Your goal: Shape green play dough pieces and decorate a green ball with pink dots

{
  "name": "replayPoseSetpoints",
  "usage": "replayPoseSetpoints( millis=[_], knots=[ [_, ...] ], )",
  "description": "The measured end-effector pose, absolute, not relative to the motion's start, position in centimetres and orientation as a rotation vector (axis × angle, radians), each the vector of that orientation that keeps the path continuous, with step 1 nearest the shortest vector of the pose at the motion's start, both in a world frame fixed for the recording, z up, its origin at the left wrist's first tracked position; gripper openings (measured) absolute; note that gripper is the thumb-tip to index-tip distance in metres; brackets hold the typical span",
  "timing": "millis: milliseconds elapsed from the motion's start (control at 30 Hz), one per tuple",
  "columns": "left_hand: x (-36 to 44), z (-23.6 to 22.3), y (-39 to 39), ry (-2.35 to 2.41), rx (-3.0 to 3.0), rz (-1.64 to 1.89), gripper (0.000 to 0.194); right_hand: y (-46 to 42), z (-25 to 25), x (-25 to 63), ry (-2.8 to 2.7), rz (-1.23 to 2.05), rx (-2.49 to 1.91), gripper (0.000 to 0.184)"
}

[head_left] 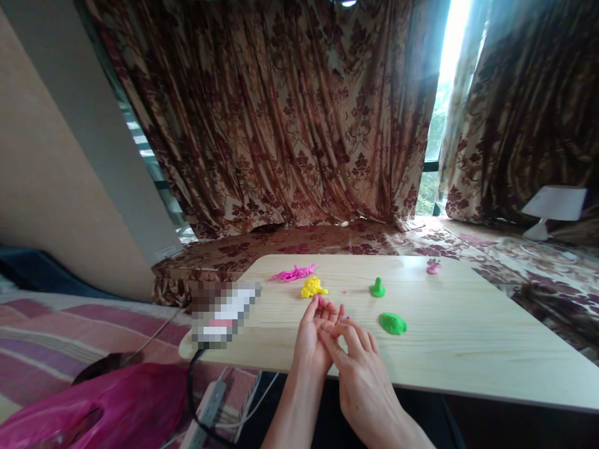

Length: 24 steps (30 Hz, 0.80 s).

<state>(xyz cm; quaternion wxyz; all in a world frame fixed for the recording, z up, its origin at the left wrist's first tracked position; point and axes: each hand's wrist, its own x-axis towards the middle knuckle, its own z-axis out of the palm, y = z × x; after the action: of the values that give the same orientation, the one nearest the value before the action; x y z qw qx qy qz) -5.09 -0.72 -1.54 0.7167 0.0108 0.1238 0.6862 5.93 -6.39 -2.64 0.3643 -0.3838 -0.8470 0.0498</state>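
My left hand (314, 337) is turned palm up, its fingers curled. A small bit of pink modelling clay (320, 300) shows at its thumb and fingertip. Over that palm lies my right hand (356, 352), thumb and index finger pressed together; whatever is between them is hidden. Just beyond the fingers sits a lumpy piece of yellow modelling clay (312, 288). Thin strands of pink clay (294, 273) lie in a heap behind it. To the right are a green clay piece with an upright stem (377, 287) and a flattened green clay lump (394, 323).
The light wooden table (468, 337) carries a small pink figure (433, 266) at the back right and a blurred-out object (227, 315) at the left. A black cable (191, 380), a power strip (208, 405) and a pink bag (116, 405) are at lower left.
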Motion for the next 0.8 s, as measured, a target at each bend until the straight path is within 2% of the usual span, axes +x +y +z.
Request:
replayPoseSetpoints(
  millis=[233,533,800],
  knots=[
    [-5.1,-1.9,-0.5,0.257,0.019,1.506,0.006,-6.6,-3.0,5.7,-2.179,0.097,-0.999,0.064],
    [-5.7,-0.8,-0.4,0.281,0.005,1.525,0.006,-5.8,-2.9,5.9,-2.129,0.071,-1.014,0.057],
    [-5.9,-1.2,0.4,0.396,0.022,1.531,0.007,-3.5,-1.5,6.1,-2.1,0.326,-0.988,0.021]
  ],
)
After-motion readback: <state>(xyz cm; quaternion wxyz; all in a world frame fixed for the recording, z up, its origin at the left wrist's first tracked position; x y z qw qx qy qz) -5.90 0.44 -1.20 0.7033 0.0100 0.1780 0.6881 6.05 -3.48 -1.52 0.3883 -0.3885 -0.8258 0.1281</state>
